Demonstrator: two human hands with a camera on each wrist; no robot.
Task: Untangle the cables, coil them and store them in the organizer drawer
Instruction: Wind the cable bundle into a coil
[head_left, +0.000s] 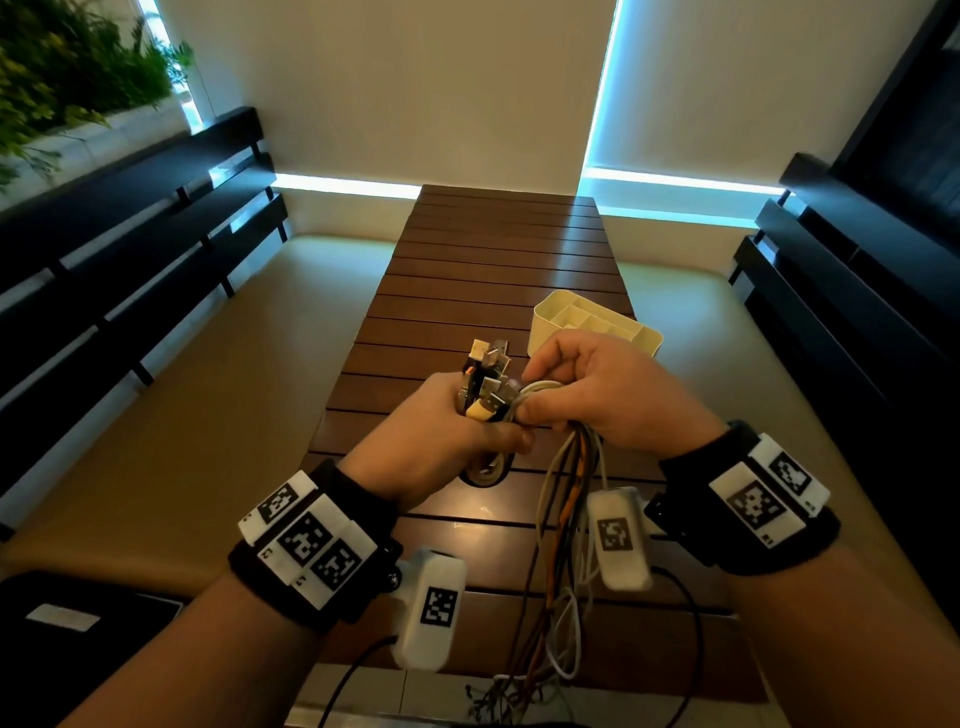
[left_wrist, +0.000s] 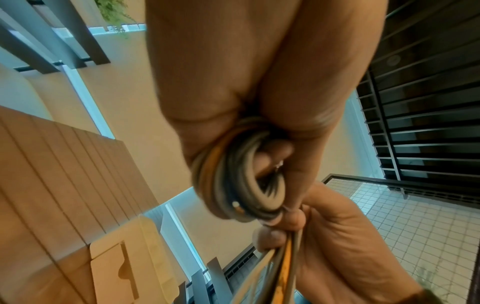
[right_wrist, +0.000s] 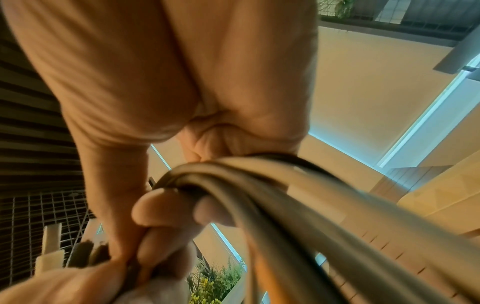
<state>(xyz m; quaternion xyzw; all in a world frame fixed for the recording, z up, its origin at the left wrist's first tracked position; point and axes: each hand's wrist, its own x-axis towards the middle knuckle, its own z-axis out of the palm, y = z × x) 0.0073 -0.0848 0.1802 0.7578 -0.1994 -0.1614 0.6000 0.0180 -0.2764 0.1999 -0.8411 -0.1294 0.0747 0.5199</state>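
Your left hand (head_left: 441, 426) is curled tight round the cables (head_left: 566, 525) just below their plugs (head_left: 488, 379), which stand up out of the fist. The left wrist view shows several turns already wound into a small coil (left_wrist: 239, 174) inside that grip. Your right hand (head_left: 608, 384), touching the left on its right side, pinches the same bundle where it leaves the coil.

From the right hand the loose tails hang straight down toward you, over the near edge of the table (head_left: 493, 249). Their long axis runs from the grip to your body, so the unwound length lies below and behind both hands.

The organizer (head_left: 597, 327) sits on the table just beyond the right hand, open side up, nothing seen in its compartments. The right hand is the nearer one to it.

Judgement: coiling is part done. The next turn must draw the slack up from below. Storing then calls for a short forward reach.
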